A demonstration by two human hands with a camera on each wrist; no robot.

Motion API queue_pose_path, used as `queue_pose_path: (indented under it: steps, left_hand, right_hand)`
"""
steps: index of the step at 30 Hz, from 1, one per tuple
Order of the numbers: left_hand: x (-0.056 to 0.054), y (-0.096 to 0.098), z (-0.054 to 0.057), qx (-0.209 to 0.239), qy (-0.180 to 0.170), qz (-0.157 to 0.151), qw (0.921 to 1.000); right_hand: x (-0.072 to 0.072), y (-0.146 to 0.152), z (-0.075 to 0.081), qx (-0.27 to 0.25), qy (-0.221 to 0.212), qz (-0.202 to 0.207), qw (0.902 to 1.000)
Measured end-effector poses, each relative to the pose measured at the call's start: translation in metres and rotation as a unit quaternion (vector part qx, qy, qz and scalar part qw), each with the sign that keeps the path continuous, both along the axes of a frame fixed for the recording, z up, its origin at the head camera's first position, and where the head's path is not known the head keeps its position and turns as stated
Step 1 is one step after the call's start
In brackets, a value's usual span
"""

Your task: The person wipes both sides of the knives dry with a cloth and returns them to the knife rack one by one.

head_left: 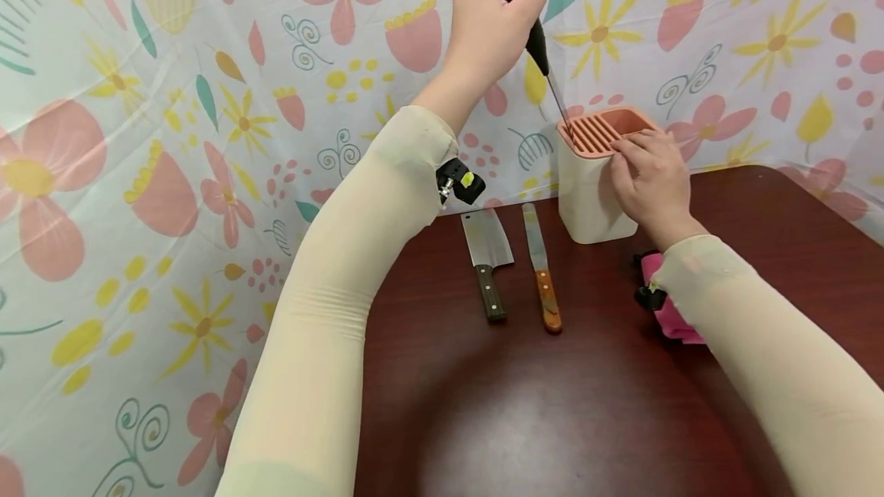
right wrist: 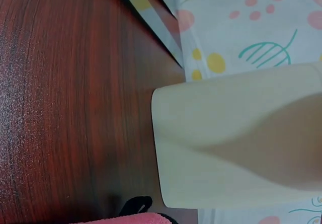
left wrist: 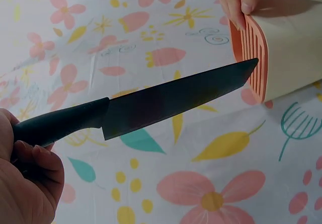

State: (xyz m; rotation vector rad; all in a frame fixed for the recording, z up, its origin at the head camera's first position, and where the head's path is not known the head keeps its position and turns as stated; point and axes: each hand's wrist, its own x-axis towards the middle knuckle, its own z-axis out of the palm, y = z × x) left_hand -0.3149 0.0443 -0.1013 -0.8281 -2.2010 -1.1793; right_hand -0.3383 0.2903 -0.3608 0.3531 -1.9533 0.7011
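My left hand [head_left: 489,18] grips the black handle of a kitchen knife [left wrist: 181,95], its dark blade pointing down toward the knife block. In the left wrist view the tip lies at the slotted top; whether it has entered a slot I cannot tell. The knife block [head_left: 587,198] is cream-coloured with an orange top, one half slotted and one half an open compartment. It stands upright on the table. My right hand [head_left: 652,179] holds its rim at the near right corner, fingers over the edge and thumb against the side.
Left of the block, a cleaver [head_left: 487,240] and a long flat spatula-like blade with a wooden handle [head_left: 548,301] lie on the dark wooden table [head_left: 539,420]. A pink cloth-like item [head_left: 673,320] sits beneath my right wrist. Flower-patterned fabric [head_left: 207,175] hangs behind and along the left.
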Motion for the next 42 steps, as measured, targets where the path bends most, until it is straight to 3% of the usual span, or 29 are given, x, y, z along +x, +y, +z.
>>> queue_pose_path:
  steps: [7, 11, 18, 27, 34, 42]
  left_hand:
    - [-0.001, 0.008, -0.002, -0.021, -0.003, 0.035, 0.9992]
    - [-0.004, 0.013, -0.004, -0.015, 0.002, 0.027, 0.9995]
    - [-0.009, 0.021, -0.011, 0.000, -0.022, 0.019, 0.9996]
    - [-0.014, 0.035, -0.017, -0.027, -0.045, 0.030, 0.9982]
    - [-0.027, 0.044, -0.045, -0.061, -0.082, 0.059, 0.9930]
    - [-0.040, 0.054, -0.082, -0.055, -0.140, 0.040, 0.9877]
  right_hand:
    - [0.002, -0.001, -0.001, 0.001, 0.003, -0.009, 1.0000]
    - [0.004, -0.001, -0.001, -0.003, 0.002, -0.015, 0.9999]
    - [0.007, -0.001, -0.001, -0.003, 0.004, -0.016, 0.9999]
    - [0.006, -0.001, -0.003, -0.007, 0.006, -0.022, 0.9997]
    - [0.002, -0.005, -0.002, 0.001, 0.003, -0.017, 0.9999]
    - [0.005, -0.010, -0.001, 0.000, 0.004, -0.020, 0.9998]
